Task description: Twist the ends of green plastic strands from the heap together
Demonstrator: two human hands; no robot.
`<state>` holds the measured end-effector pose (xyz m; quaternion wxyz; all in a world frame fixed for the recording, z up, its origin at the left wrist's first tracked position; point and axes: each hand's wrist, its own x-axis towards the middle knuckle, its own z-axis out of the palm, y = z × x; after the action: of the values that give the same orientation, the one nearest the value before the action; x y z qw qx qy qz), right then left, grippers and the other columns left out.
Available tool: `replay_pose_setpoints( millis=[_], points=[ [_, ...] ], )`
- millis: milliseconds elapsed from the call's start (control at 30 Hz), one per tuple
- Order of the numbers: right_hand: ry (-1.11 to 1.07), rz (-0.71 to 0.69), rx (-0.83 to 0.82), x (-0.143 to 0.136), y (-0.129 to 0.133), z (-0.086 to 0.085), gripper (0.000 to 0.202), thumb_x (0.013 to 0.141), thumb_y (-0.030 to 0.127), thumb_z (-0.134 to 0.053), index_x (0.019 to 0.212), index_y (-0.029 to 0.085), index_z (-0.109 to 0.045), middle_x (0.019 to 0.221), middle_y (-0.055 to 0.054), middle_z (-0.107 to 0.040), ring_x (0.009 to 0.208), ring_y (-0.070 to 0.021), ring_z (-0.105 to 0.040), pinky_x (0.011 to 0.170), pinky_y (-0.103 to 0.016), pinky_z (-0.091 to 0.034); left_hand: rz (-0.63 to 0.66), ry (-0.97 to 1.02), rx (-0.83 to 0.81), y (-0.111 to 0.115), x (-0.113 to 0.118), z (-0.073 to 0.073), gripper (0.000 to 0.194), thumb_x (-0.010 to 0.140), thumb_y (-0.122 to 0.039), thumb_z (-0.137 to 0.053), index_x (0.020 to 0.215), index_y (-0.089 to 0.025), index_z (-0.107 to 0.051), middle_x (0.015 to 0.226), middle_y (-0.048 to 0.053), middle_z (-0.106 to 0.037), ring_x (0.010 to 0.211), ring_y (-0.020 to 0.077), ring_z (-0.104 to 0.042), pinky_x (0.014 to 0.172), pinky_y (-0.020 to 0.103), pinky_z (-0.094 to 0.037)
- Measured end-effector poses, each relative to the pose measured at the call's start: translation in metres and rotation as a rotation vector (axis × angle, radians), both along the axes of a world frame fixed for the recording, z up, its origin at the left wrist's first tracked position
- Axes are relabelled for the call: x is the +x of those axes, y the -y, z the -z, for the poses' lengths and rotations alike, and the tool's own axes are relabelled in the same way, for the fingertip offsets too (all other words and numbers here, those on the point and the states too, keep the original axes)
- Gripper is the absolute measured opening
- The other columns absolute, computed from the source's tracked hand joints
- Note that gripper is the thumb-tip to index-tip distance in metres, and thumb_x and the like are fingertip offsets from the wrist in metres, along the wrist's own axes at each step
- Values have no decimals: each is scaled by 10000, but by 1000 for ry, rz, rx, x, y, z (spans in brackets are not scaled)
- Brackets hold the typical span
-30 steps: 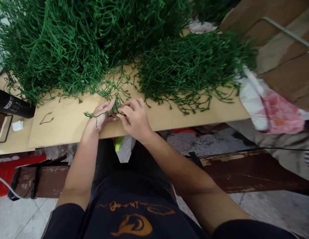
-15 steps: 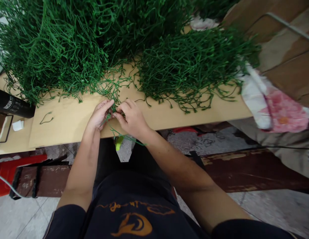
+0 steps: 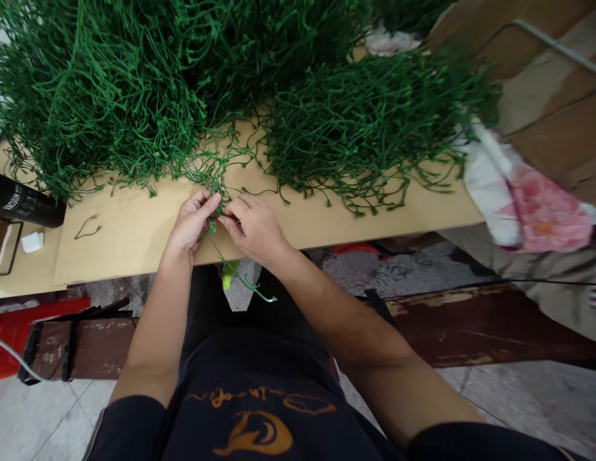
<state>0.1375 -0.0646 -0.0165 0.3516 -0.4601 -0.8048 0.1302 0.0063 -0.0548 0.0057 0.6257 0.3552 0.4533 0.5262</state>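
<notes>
Over the front edge of the cardboard-topped table [image 3: 134,237], my left hand [image 3: 191,221] is closed round a green plastic stem [image 3: 230,266], thumb pressed on it. The stem's forked lower end dangles below the table edge, above my lap. My right hand [image 3: 252,224] meets the left one, its thumb and forefinger pinched at the same stem; the exact grip point is hidden by the fingers. Just beyond both hands lie loose green stems [image 3: 221,160], trailing from a large heap [image 3: 125,96] of the same stems at the left.
A flatter pile of stems [image 3: 365,128] covers the right side. At the left stand a black vacuum bottle [image 3: 26,198] and a scrap of white paper [image 3: 32,242]. One loose stem [image 3: 88,227] lies near them. A pink-flowered cloth [image 3: 550,208] hangs at the right end.
The dangling end of the stem has swung down and now hangs lower over my lap. My hands stay together in nearly the same place.
</notes>
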Motion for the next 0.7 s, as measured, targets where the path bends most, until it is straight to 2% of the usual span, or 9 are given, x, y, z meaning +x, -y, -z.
replay_pose_setpoints(
  millis=[167,367,433,500,567,633,700],
  points=[
    [47,-31,-9,2,0,1,235,911,269,-382,784,174,-554,816,-83,-596,784,-216,-490,737,-346,-354,-5,7,4,-3,0,4,239,736,-201,-703,633,-148,-494,519,-64,-475,469,40,-426,490,164,-352],
    [105,-108,14,-5,-5,-6,218,881,228,-399,759,164,-568,789,-87,-598,775,-213,-454,731,-355,-331,-203,1,20,-5,9,8,236,793,-132,-630,633,-151,-459,522,-74,-440,449,26,-377,471,156,-321],
    [120,-220,32,-11,6,-8,225,875,197,-397,734,161,-569,768,-86,-594,761,-203,-444,723,-349,-328,-282,59,-26,-8,8,5,237,819,-143,-602,649,-159,-439,517,-79,-420,441,25,-381,475,155,-333],
    [153,-416,43,-17,22,-6,219,868,172,-413,714,164,-569,738,-74,-590,746,-192,-442,706,-337,-324,-357,153,-81,-12,4,0,234,849,-157,-564,667,-169,-418,510,-82,-408,439,26,-406,482,151,-347],
    [172,-550,36,-20,36,-2,214,875,177,-429,714,168,-570,719,-63,-590,738,-186,-444,689,-326,-321,-370,205,-105,-16,0,-2,212,858,-162,-550,687,-174,-426,514,-79,-429,442,32,-441,490,157,-369],
    [135,-519,10,-15,39,-1,218,893,200,-423,736,163,-570,728,-69,-592,738,-183,-451,687,-319,-329,-326,192,-91,-17,-3,-2,178,841,-158,-572,702,-171,-462,526,-74,-467,447,37,-471,509,167,-402],
    [45,-391,-10,0,29,-6,217,898,210,-414,749,156,-562,738,-77,-584,740,-179,-462,690,-310,-349,-272,173,-72,-17,-5,0,156,816,-164,-608,711,-169,-493,531,-71,-492,447,40,-489,520,172,-428]
  ],
)
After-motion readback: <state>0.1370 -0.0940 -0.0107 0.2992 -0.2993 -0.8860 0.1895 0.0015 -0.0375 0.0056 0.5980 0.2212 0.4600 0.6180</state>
